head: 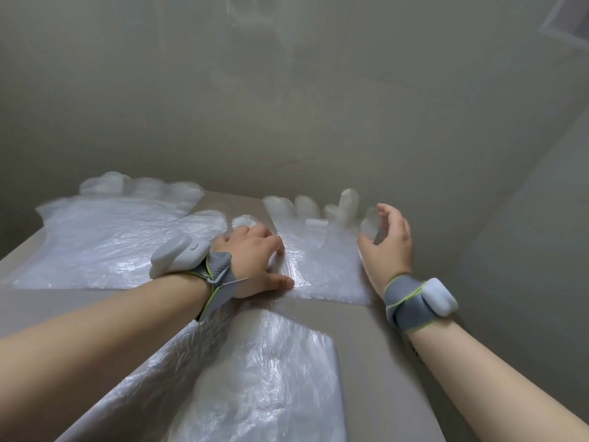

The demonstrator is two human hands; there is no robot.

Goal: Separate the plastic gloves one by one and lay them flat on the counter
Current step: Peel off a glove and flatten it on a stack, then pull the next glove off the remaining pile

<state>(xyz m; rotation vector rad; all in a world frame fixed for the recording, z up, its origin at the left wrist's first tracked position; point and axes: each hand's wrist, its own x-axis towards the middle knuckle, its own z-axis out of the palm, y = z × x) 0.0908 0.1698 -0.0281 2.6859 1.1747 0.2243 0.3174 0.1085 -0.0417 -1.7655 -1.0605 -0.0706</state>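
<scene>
Three clear plastic gloves lie on the grey counter (376,339). One glove (114,240) lies spread flat at the far left, fingers toward the wall. A second glove (322,250) lies at the far middle, with its fingers curling up against the wall. My left hand (255,260) presses palm-down on that glove's left edge, fingers spread. At the same glove's right edge hovers my right hand (389,240), fingers loosely curled and apart; whether they touch the plastic I cannot tell. A third sheet of glove plastic (255,378) lies near me, partly under my left forearm.
A plain grey wall (287,106) rises right behind the gloves, and a side wall (541,218) closes in on the right. The counter's left edge runs diagonally at the far left. Both wrists carry grey straps with white devices.
</scene>
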